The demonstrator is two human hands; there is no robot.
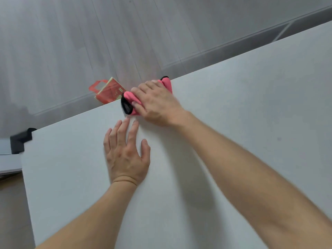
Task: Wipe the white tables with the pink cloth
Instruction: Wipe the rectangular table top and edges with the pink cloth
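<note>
A: Both hands are on the white table, and the action is up at the far edge. The right hand is on top of the pink cloth.

B: It has a proper hold, too. The fingers are bent over the bunched cloth and the thumb is tucked against its near side, pinning it down on the tabletop.

A: Where exactly does the cloth sit?

B: Right on the far rim. 1 pink fold pokes out past the fingertips at the edge, and another spills out on the thumb side, showing a black trim. The picture is a little blurred around that hand.

A: And the left hand?

B: Flat on the table, palm down, fingers straight and spread, thumb out to the side. It holds nothing. Its fingertips lie just beside the cloth; I cannot tell whether they touch it.

A: The 2 forearms are bare, reaching in from the near side.

B: Beyond the edge, a red paper bag stands on the grey wood floor, just behind the cloth from this angle.

A: On the left, a black corner guard caps the table's corner.
</note>
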